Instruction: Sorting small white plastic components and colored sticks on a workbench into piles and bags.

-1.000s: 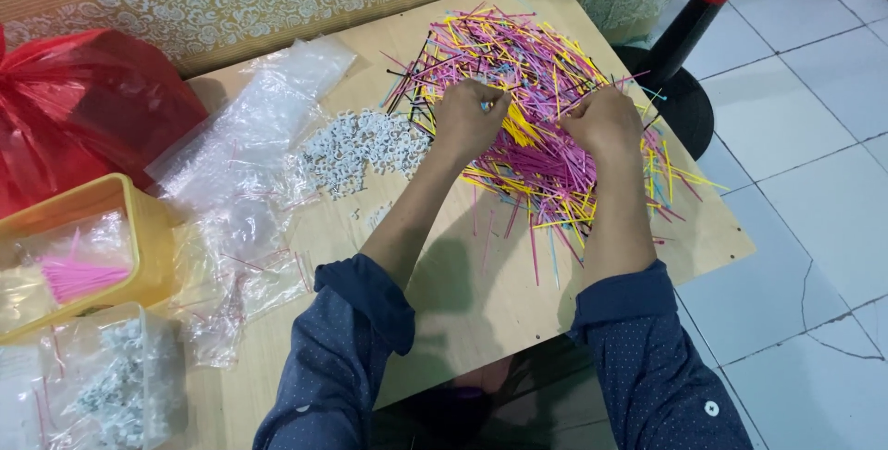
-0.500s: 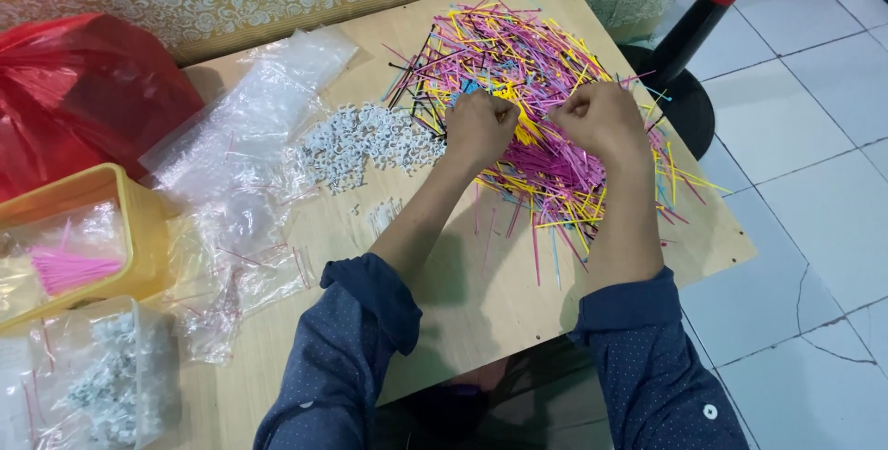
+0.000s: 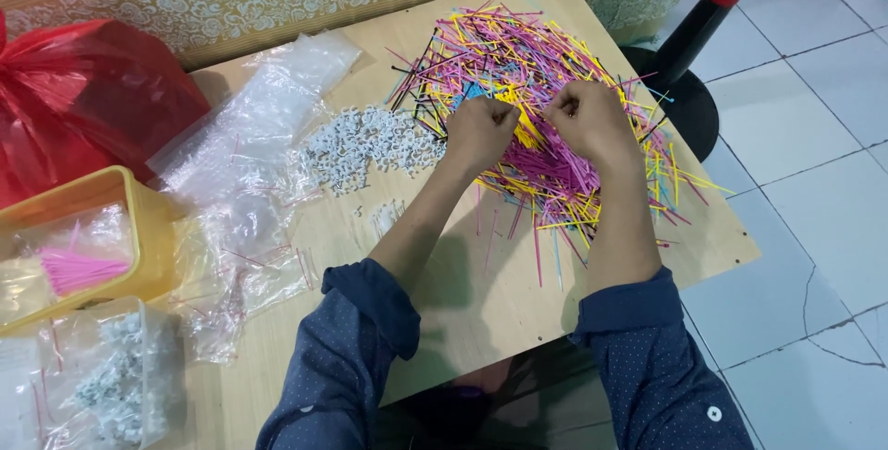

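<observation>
Head view: both fists, left hand (image 3: 481, 128) and right hand (image 3: 585, 117), fingers curled shut, have drawn closer together over the pile of coloured sticks (image 3: 546, 89) on the wooden board (image 3: 481, 302), apparently gathering some.

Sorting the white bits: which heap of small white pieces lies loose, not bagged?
The heap of white pieces on the bare board, beside the left hand; the other sits inside a clear bag.
</observation>
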